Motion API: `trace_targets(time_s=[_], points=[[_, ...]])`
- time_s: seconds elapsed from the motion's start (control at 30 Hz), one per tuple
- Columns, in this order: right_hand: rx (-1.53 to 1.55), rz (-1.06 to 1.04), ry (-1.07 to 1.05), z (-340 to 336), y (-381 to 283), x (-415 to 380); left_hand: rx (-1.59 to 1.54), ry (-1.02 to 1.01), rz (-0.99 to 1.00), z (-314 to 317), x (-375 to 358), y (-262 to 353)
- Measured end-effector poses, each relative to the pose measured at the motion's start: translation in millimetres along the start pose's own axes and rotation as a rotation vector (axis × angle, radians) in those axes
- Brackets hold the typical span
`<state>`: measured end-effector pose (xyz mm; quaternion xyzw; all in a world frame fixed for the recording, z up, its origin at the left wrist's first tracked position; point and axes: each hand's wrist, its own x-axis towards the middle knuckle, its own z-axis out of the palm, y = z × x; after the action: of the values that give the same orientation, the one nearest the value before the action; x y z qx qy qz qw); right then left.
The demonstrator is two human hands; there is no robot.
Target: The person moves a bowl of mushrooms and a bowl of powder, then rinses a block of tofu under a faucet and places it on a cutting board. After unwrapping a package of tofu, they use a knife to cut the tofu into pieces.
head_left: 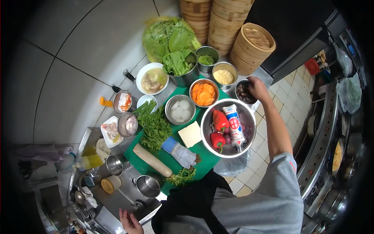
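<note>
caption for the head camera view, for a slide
Right hand at a metal bowl of dark pieces, left hand near the sink, with sliced carrots and red peppers between

Bamboo steamers (253, 48) blocking far side

At our right hand (255, 88), we see a smooth metal bowl (237, 92); beyond it, matt wooden steamers (247, 58). Above our left hand (131, 222), a glossy metal pot (149, 191).
</note>
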<state>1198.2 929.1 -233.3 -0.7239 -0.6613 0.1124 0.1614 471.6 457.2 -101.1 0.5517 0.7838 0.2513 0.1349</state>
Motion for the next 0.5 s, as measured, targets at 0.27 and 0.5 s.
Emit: trace_targets(time_s=[0.27, 0.5], points=[[0.122, -0.175, 0.138, -26, 3, -30, 0.249, 0.031, 0.121, -10, 21, 70], [-0.083, -0.177, -0.089, -35, -23, -29, -0.013, 0.016, -0.056, 5, 25, 69]])
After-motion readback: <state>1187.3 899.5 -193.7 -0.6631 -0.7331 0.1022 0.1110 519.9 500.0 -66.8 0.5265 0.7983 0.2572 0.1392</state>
